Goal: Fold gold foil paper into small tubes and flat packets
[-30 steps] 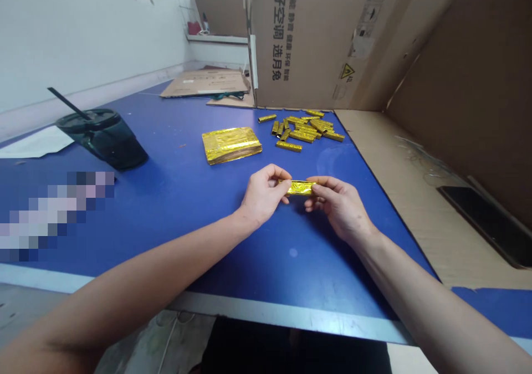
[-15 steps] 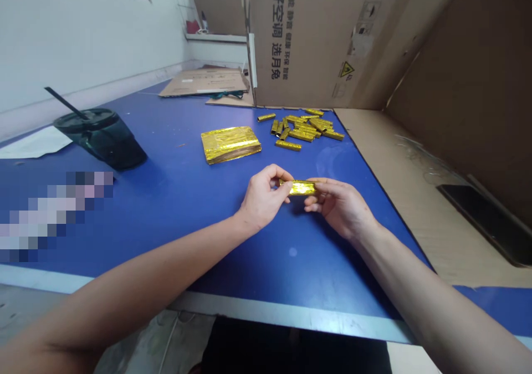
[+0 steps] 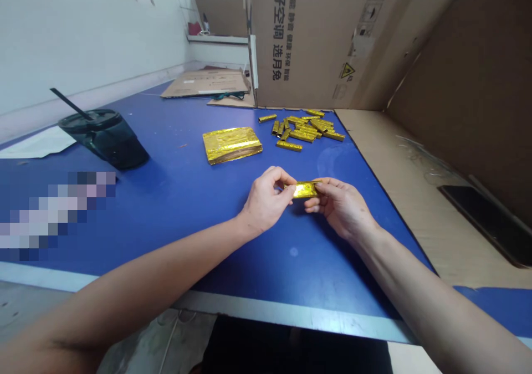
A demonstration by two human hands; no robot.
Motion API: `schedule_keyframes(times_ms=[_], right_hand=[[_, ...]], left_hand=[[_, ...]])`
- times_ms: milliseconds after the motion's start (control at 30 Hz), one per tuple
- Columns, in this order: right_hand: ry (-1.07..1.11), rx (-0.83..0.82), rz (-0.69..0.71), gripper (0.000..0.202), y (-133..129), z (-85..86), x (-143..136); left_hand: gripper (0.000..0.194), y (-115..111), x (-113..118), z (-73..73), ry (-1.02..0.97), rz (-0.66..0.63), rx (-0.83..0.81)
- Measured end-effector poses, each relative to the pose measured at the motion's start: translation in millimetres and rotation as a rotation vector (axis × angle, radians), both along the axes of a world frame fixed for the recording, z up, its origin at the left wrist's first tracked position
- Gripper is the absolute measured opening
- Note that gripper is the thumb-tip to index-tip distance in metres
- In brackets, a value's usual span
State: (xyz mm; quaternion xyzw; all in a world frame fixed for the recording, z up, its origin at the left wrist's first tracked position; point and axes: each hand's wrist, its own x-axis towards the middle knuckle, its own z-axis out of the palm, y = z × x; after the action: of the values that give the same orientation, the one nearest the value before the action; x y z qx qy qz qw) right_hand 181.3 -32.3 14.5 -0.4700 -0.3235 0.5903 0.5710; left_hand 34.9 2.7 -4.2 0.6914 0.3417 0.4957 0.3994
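Observation:
Between my hands is a narrow strip of folded gold foil paper [image 3: 305,189], held just above the blue table [image 3: 166,208]. My left hand [image 3: 270,196] pinches its left end between thumb and fingers. The right end is gripped by my right hand [image 3: 338,199], with the lower fingers curled beneath. Beyond my left hand lies a flat stack of gold foil paper [image 3: 231,143]. Several folded gold pieces [image 3: 305,129], shaped like small bars, lie in a loose pile farther back.
A dark cup with a straw [image 3: 110,138] stands at the left. A cardboard box wall [image 3: 320,41] rises behind the pile. Flat cardboard [image 3: 205,81] lies at the back, and a black phone [image 3: 486,221] rests on cardboard at the right. White paper [image 3: 37,143] is beside the cup.
My left thumb and fingers have shifted slightly right along the gold strip, and its broad face is tilted a little more toward me. Both hands keep their hold.

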Motion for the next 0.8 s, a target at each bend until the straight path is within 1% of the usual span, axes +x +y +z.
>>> schedule_keyframes(times_ms=[67, 167, 333, 433, 533, 600, 733, 800], right_hand=[[-0.040, 0.008, -0.003, 0.004, 0, -1.2, -1], [-0.120, 0.035, -0.031, 0.008, 0, -3.0, -1], [-0.176, 0.039, -0.050, 0.011, 0, -3.8, -2], [-0.147, 0.042, -0.059, 0.009, 1, -4.3, -1], [-0.104, 0.022, -0.011, 0.010, 2, -4.8, 1], [-0.089, 0.036, 0.024, 0.011, 2, -5.1, 3], [-0.151, 0.156, 0.042, 0.027, 1, -7.3, 2], [-0.189, 0.181, 0.042, 0.031, 1, -8.8, 2]], left_hand=[[0.001, -1, -1, -0.2, 0.041, 0.004, 0.043], [0.002, -1, -2, -0.3, 0.088, 0.017, 0.076], [0.002, 0, -1, -0.5, 0.074, -0.003, 0.062], [0.003, 1, 1, 0.6, -0.011, -0.036, -0.038], [0.006, 3, 2, 4.0, -0.091, -0.044, -0.176], [0.006, 5, 2, 6.7, -0.126, -0.022, -0.273], [0.005, 9, 2, 10.7, -0.237, 0.027, -0.440], [0.007, 9, 2, 12.0, -0.279, -0.001, -0.481]])
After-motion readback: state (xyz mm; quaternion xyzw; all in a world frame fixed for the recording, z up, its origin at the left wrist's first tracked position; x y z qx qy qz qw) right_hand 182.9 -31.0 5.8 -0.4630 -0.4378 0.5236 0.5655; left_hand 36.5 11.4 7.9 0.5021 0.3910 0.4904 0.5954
